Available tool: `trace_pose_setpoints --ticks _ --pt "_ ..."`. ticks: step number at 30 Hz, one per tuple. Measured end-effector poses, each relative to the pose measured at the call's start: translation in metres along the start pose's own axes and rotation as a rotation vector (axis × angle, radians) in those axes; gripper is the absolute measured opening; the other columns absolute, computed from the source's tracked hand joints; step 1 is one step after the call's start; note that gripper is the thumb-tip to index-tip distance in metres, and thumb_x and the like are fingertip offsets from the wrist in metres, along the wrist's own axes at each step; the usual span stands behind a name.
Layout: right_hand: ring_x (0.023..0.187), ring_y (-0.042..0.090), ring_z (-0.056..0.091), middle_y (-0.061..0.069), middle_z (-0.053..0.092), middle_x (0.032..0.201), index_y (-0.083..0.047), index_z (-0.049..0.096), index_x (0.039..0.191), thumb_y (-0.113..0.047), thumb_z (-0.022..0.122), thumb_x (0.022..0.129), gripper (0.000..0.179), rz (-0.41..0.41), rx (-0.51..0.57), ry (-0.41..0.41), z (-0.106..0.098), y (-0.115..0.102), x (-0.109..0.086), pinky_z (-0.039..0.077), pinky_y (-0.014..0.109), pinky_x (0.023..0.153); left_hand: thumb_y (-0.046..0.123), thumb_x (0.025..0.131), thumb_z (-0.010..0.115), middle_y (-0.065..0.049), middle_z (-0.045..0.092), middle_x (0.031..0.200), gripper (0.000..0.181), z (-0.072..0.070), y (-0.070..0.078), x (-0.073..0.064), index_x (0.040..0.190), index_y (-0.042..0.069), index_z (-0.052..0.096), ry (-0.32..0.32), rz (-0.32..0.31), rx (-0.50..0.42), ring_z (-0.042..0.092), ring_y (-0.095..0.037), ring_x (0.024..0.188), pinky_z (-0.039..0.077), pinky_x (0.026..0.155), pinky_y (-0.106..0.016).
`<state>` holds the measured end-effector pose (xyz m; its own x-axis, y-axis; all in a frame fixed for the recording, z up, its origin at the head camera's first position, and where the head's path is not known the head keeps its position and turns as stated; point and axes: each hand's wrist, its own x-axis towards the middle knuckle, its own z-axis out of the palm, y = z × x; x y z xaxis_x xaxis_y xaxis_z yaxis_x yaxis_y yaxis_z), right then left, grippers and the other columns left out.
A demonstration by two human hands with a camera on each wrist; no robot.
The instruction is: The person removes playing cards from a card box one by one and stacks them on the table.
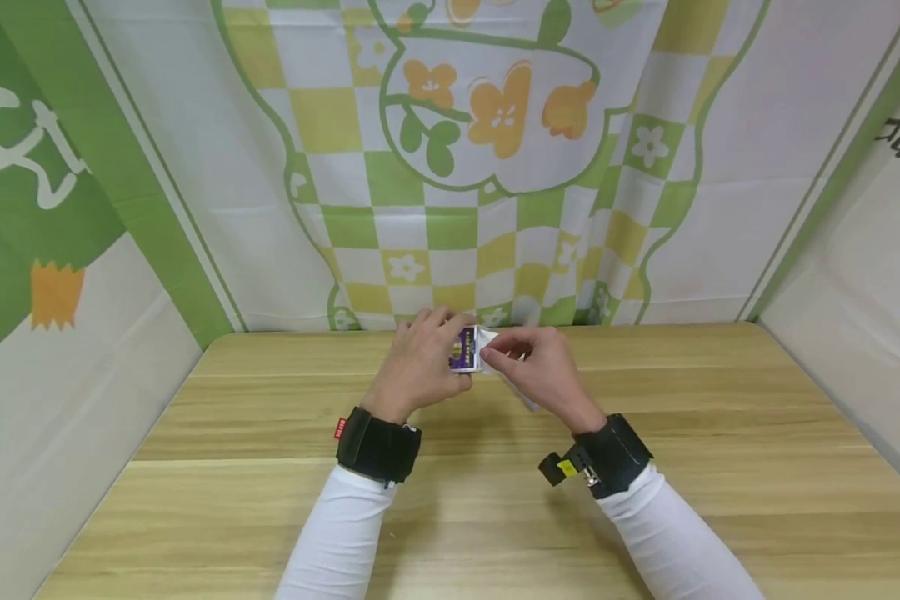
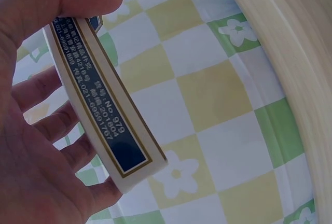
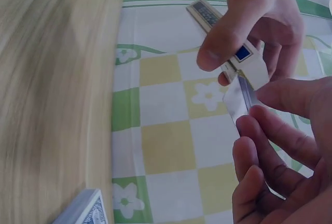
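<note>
A playing card box [image 1: 464, 350], purple on its face, is above the table near its back edge. My left hand [image 1: 423, 362] grips it, thumb on one side and fingers on the other. The left wrist view shows the box's narrow side [image 2: 104, 110], with white print on dark blue and gold lines. At the box's end, my right hand [image 1: 543, 371] pinches a white flap [image 3: 237, 99] between thumb and fingers. A stack of playing cards [image 3: 85, 213] with a patterned back lies on the wooden table, mostly hidden under my right hand in the head view.
The wooden table [image 1: 465, 517] spreads out under both forearms. Right behind its back edge hangs a green, yellow and white checked curtain [image 1: 450, 225]. Printed cloth panels stand on the left [image 1: 82, 400] and right [image 1: 847, 292].
</note>
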<state>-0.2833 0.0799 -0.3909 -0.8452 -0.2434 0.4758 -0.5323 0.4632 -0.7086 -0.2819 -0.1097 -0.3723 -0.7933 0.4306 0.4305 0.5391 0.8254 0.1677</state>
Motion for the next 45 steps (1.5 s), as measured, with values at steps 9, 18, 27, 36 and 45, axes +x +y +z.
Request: trace_pose_setpoints --ticks 9,18,27,36,45 --pt "0.065 0.015 0.055 -0.007 0.062 0.074 -0.020 0.070 0.080 -0.036 0.068 0.079 0.016 0.069 -0.001 0.002 0.001 0.002 0.000 0.044 0.031 0.057 0.029 0.060 0.072 0.004 0.049 0.107 0.066 -0.001 0.003 0.001 0.122 0.021 0.053 -0.003 0.017 0.000 0.044 -0.016 0.093 0.034 0.078 -0.039" --pt "0.064 0.014 0.056 -0.007 0.062 0.073 -0.019 0.069 0.078 -0.035 0.070 0.077 0.016 0.082 -0.014 -0.004 0.002 0.004 -0.001 0.045 0.030 0.056 0.030 0.060 0.073 0.003 0.049 0.107 0.066 0.000 0.004 0.000 0.122 0.021 0.053 0.000 0.026 -0.004 0.044 -0.017 0.094 0.034 0.078 -0.039" --pt "0.067 0.014 0.057 -0.006 0.063 0.077 -0.018 0.070 0.083 -0.032 0.067 0.080 0.015 0.091 -0.010 -0.038 0.000 0.001 -0.001 0.046 0.030 0.058 0.029 0.059 0.073 0.003 0.050 0.108 0.067 0.000 0.003 0.000 0.123 0.021 0.053 0.008 0.026 -0.004 0.045 -0.017 0.094 0.035 0.079 -0.039" --pt "0.068 0.017 0.058 -0.002 0.064 0.077 -0.013 0.069 0.086 -0.028 0.067 0.080 0.016 0.149 0.005 -0.064 -0.011 0.000 0.000 0.046 0.032 0.060 0.028 0.058 0.074 0.002 0.051 0.112 0.069 0.000 0.002 0.000 0.123 0.021 0.052 0.007 0.011 -0.015 0.045 -0.017 0.097 0.034 0.081 -0.038" --pt "0.073 0.024 0.059 0.000 0.064 0.080 -0.016 0.069 0.086 -0.030 0.068 0.079 0.015 0.256 0.047 -0.115 -0.028 0.004 0.002 0.046 0.035 0.061 0.031 0.057 0.076 0.002 0.050 0.112 0.073 -0.002 0.001 -0.001 0.125 0.021 0.051 0.005 -0.003 -0.008 0.045 -0.018 0.098 0.034 0.081 -0.038"
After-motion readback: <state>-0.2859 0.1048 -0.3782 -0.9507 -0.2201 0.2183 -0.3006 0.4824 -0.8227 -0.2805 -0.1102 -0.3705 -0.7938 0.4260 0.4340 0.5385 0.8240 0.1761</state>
